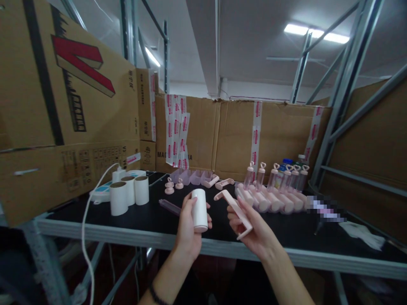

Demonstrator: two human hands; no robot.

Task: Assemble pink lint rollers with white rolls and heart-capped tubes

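Observation:
My left hand [187, 226] grips a white cylinder roll [199, 209], held upright over the front edge of the black table [149, 222]. My right hand [254, 228] holds a pink L-shaped plastic handle [234, 209] slanted toward the roll, a small gap between the two. Just behind my hands a pale purple tube [170, 206] lies on the table. Behind my right hand lies a row of assembled pink rollers [273, 201].
White rolls [129, 192] stand at the table's left beside a white power strip [104, 190] with a hanging cable. Spare pink handles [219, 183], pink caps [173, 185] and heart-topped bottles [275, 176] sit further back. Taped cardboard boxes [222, 131] wall the rear and left.

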